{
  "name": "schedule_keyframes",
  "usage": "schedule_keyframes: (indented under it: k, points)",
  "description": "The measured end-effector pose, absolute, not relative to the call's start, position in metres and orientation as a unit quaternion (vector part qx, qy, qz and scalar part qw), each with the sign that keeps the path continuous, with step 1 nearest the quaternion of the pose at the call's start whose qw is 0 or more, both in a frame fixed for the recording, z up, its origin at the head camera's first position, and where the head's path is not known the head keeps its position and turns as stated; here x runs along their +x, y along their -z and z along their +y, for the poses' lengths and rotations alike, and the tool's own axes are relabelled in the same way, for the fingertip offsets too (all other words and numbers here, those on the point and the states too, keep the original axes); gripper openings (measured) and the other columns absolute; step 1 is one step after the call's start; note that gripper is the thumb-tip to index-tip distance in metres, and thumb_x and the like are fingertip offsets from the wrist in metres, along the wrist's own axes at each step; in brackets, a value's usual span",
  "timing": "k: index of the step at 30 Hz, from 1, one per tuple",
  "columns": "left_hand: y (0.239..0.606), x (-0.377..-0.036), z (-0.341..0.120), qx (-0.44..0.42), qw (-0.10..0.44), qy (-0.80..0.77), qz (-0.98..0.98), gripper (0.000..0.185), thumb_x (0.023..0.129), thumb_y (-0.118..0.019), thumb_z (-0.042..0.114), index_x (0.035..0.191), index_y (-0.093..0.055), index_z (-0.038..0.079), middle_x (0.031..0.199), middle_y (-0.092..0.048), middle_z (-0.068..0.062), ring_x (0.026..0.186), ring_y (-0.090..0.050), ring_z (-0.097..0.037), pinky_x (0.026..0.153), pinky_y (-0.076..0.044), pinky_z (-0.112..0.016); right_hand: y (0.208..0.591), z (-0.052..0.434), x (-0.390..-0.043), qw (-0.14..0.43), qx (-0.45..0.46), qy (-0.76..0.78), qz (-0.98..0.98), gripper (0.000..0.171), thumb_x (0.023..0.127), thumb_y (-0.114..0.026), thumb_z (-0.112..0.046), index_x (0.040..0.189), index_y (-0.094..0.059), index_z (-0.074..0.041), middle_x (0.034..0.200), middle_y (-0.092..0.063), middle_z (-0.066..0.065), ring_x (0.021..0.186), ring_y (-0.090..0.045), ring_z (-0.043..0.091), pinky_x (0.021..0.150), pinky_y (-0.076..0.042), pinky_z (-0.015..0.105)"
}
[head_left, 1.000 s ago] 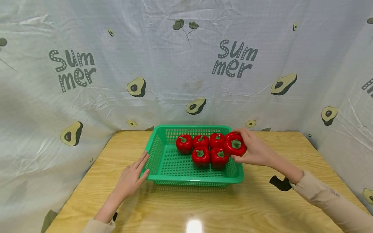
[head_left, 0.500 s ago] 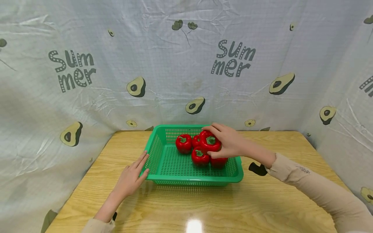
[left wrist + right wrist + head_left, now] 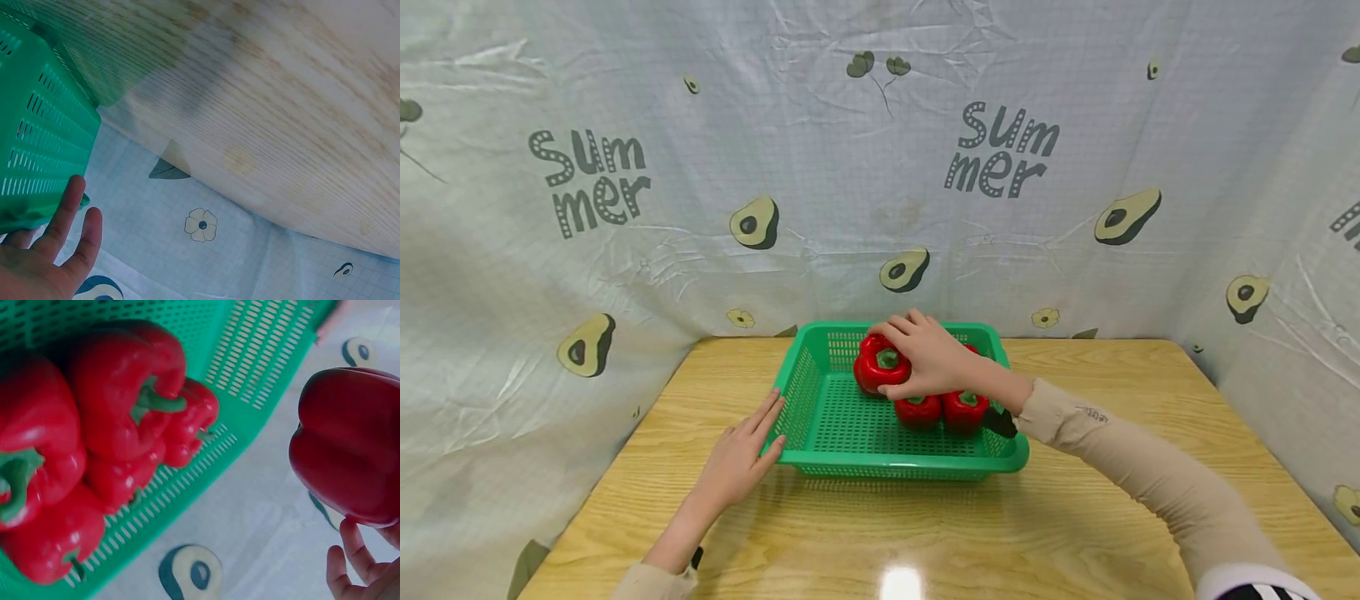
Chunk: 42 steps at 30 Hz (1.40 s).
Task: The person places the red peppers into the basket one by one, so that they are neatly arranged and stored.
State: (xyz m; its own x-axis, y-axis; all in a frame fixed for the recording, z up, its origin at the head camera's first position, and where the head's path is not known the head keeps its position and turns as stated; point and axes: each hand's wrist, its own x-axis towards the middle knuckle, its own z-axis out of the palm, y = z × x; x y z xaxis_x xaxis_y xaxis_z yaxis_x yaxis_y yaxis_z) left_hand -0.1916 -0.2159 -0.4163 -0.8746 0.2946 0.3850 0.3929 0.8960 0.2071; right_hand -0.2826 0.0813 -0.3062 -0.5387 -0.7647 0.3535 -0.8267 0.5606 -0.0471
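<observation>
Red pepper [image 3: 882, 367] held above the back-left part of the green basket [image 3: 820, 417], gripped from the right side by the right hand [image 3: 928, 358], fingers curled round it; stem up. Right wrist view shows the same pepper [image 3: 350, 447] clear of the basket mesh, fingertips [image 3: 347, 562] under it. Other red peppers [image 3: 943, 410] sit in the basket's right half, two in front plainly seen, those behind hidden by hand and forearm. Left hand [image 3: 741, 454] lies flat, fingers straight, against the basket's left front rim, holding nothing. Basket stands on the wooden tabletop [image 3: 887, 533]. Avocado-print cloth [image 3: 880, 167] hangs behind and at both sides.
</observation>
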Motion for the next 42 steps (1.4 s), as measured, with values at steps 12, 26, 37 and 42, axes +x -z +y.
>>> schedule_keyframes:
  k: [12, 26, 37, 42]
  points:
    - [0.415, -0.190, -0.214, -0.185, 0.187, 0.140, -0.955, 0.055, 0.088, -0.052, 0.021, 0.138, -0.035, 0.006, 0.144, -0.033, -0.011, 0.106, -0.055, -0.035, 0.081, -0.042, -0.056, 0.345, 0.059, -0.300, 0.072, 0.462, -0.025, -0.884, 0.071, 0.074, -0.063, -0.050, 0.129, -0.040, -0.011, 0.121, -0.049, 0.005, 0.099, -0.038, 0.021, 0.080, -0.036, 0.039]
    - [0.416, -0.191, -0.214, -0.189, 0.193, 0.140, -0.953, 0.054, 0.088, -0.052, 0.021, 0.137, -0.036, 0.005, 0.143, -0.034, -0.011, 0.106, -0.056, -0.034, 0.079, -0.044, -0.054, 0.373, 0.048, -0.310, 0.042, 0.447, -0.011, -0.893, 0.071, 0.076, -0.061, -0.051, 0.129, -0.038, -0.010, 0.124, -0.047, 0.008, 0.106, -0.038, 0.028, 0.087, -0.037, 0.049]
    - [0.417, -0.192, -0.215, -0.191, 0.192, 0.141, -0.952, 0.054, 0.088, -0.051, 0.022, 0.137, -0.035, 0.006, 0.143, -0.033, -0.011, 0.106, -0.055, -0.034, 0.080, -0.043, -0.054, 0.383, 0.044, -0.311, 0.034, 0.460, 0.009, -0.887, 0.069, 0.075, -0.062, -0.051, 0.128, -0.039, -0.011, 0.121, -0.044, 0.004, 0.105, -0.039, 0.022, 0.084, -0.038, 0.045]
    - [0.417, -0.192, -0.216, -0.190, 0.188, 0.145, -0.953, 0.054, 0.089, -0.050, 0.023, 0.138, -0.035, 0.006, 0.144, -0.033, -0.011, 0.108, -0.054, -0.035, 0.082, -0.042, -0.056, 0.385, 0.043, -0.311, 0.030, 0.462, 0.031, -0.886, 0.069, 0.077, -0.058, -0.053, 0.130, -0.039, -0.012, 0.125, -0.043, 0.003, 0.111, -0.039, 0.023, 0.086, -0.039, 0.045]
